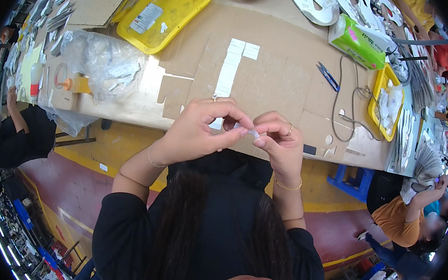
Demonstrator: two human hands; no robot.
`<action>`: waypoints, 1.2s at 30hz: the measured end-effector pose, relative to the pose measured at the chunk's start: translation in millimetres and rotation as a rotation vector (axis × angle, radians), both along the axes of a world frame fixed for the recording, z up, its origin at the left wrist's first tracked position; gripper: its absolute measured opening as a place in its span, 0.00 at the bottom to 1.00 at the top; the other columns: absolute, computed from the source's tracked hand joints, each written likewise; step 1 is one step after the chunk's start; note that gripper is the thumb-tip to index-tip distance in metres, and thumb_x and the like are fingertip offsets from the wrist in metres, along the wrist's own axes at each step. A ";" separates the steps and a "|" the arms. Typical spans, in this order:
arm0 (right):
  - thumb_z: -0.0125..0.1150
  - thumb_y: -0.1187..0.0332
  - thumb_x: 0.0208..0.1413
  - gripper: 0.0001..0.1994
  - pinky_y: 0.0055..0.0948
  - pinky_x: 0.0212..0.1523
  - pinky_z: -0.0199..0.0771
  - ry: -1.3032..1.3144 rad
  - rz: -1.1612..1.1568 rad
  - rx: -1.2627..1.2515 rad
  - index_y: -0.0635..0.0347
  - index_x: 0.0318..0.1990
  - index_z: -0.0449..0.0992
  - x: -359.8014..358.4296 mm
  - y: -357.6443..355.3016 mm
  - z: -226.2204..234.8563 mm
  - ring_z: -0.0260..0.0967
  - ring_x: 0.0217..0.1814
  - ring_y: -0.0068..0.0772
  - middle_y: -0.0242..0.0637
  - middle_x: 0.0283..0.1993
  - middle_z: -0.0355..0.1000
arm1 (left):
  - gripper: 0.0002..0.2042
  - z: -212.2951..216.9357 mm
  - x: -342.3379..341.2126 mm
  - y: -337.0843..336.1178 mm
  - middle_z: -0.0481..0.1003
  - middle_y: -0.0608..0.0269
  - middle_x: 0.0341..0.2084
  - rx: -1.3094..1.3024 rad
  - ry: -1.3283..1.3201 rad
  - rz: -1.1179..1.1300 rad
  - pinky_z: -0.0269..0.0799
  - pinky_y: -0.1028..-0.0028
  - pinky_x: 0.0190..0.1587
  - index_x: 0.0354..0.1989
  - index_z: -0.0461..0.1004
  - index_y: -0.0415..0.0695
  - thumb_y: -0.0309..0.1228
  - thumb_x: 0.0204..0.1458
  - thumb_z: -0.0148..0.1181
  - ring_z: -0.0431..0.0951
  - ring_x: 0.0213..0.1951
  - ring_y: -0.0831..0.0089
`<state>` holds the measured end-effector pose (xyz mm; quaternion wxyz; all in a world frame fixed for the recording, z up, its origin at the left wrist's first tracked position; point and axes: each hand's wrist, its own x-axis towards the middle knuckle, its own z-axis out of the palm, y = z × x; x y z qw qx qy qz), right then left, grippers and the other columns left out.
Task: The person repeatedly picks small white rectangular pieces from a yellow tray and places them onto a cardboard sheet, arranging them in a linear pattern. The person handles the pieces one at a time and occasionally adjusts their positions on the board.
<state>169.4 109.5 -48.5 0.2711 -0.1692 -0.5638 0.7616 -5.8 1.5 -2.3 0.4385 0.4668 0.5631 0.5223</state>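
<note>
Over the table's near edge, my left hand [204, 125] and my right hand [283, 145] meet, thumbs and forefingers pinched together. Between the fingertips is a small white piece [254, 134], perhaps paper or tape; its exact kind is too small to make out. Both hands are closed on it, from either side. Just beyond them, a column of white paper strips [230, 66] lies on the cardboard sheet [282, 81] covering the table. The near end of that column is partly hidden behind my left hand.
A yellow tray [173, 15] stands far left, near a clear plastic bag [108, 66] and an orange-tipped bottle [77, 85]. To the right lie blue-handled snips [328, 77], a cord, a green tissue box [356, 42] and a yellow basket [381, 95]. Other people sit at both sides.
</note>
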 end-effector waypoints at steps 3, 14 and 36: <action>0.72 0.78 0.45 0.08 0.20 0.38 0.67 -0.002 -0.039 0.100 0.61 0.33 0.82 0.4 -4.7 9.3 0.70 0.37 0.23 0.34 0.35 0.75 | 0.05 7.2 1.9 -3.8 0.77 0.60 0.30 0.042 0.072 -0.011 0.69 0.78 0.34 0.34 0.79 0.36 0.17 0.48 0.63 0.75 0.33 0.76; 0.74 0.74 0.43 0.09 0.29 0.37 0.64 -0.009 -0.087 0.525 0.60 0.30 0.78 1.6 -7.9 29.8 0.68 0.35 0.30 0.34 0.31 0.72 | 0.09 16.2 1.4 -9.2 0.78 0.65 0.28 0.213 0.216 -0.034 0.67 0.73 0.41 0.34 0.80 0.44 0.18 0.44 0.65 0.78 0.33 0.71; 0.76 0.70 0.41 0.10 0.32 0.40 0.61 0.021 -0.131 0.601 0.57 0.27 0.77 2.6 -6.4 31.4 0.68 0.32 0.29 0.30 0.29 0.72 | 0.07 24.4 0.5 -9.3 0.77 0.66 0.28 0.187 0.307 -0.033 0.64 0.71 0.42 0.31 0.79 0.44 0.22 0.41 0.67 0.75 0.34 0.69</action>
